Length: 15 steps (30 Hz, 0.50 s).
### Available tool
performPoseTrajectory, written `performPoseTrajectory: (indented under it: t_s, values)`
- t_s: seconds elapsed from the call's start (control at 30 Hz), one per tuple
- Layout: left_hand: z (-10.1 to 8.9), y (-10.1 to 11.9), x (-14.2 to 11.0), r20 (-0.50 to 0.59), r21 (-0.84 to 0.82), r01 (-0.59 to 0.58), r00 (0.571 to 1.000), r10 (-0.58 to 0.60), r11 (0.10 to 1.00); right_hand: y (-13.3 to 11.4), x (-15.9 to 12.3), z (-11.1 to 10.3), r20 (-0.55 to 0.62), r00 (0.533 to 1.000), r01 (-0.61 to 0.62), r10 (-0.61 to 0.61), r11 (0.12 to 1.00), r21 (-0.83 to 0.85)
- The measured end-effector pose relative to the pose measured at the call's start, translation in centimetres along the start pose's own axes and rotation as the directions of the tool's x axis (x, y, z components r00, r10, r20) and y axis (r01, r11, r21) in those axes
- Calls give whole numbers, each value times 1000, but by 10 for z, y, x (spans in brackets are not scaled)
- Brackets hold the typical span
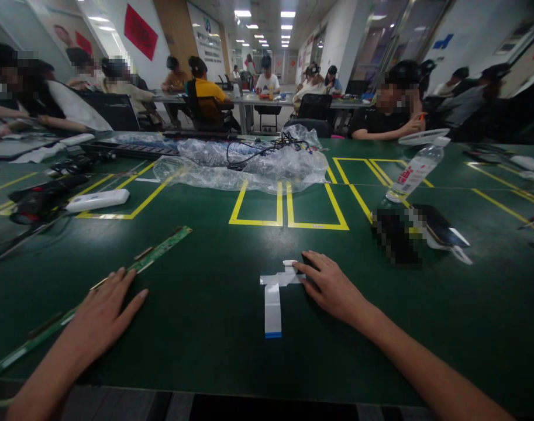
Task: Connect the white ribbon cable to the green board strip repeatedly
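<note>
Nearest the seat, which marks the centre of the clock face, the green bench (196, 339) carries a white ribbon cable (273, 310) at 12 o'clock, lying flat. Its blue-tipped end points back toward 6, and its upper part crosses sideways before reaching a small pale end piece.

At 10 o'clock the left hand (102, 310) rests palm down across a long, narrow green circuit board (165, 245), its fingers extended and the thumb spread away, released rather than gripping. The board slants from 9 to 11 o'clock, passing beneath that hand. At 1 o'clock the right hand (330, 283) is also loose, the fingers stretched out and the index fingertip touching the cable near its pale end piece.

Farther out, a dark phone (437, 225) lies between 1 and 2 o'clock, and a white handheld device (97, 200) between 10 and 11, just beside a black tool (42, 199). Yellow tape (255, 223) outlines boxes on the surface around 12. A clear bottle (418, 169) leans at 1 o'clock. Beyond the tape, crumpled clear plastic wrap (240, 175) spreads at 12, with tangled black wires (267, 151) on it. Farthest, at 12, a person in yellow (209, 90) sits at another table.
</note>
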<state>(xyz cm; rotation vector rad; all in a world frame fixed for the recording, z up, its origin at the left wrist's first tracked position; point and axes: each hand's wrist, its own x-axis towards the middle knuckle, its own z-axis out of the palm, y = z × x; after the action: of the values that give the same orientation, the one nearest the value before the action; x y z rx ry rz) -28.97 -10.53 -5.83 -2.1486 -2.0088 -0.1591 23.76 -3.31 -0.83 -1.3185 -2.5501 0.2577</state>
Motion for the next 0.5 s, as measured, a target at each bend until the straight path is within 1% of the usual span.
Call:
performPoseTrajectory:
  t_s: [0.03,0.1,0.17,0.27,0.37,0.43,0.5]
  values:
    - [-2,19,6,26,-22,-25,999,25,999,0,0,0,-1,1000,-4,4,1000,1]
    - [-12,60,23,87,-91,-124,988,132,988,-1,-1,-2,0,1000,-12,12,1000,3]
    - [-26,101,42,146,-159,-248,952,271,956,-2,-2,-3,5,1000,-15,15,1000,5]
    - [-47,157,73,217,-225,-346,893,393,911,-3,-2,-6,19,1000,-7,6,1000,17]
    - [-59,201,100,255,-286,-425,830,496,859,-4,-1,-8,26,1000,13,-13,1000,23]
    - [-60,225,113,246,-318,-475,794,556,820,-4,1,-8,21,1000,18,-19,1000,17]
    - [-59,244,121,229,-339,-520,763,604,784,-4,1,-8,19,1000,23,-23,1000,19]
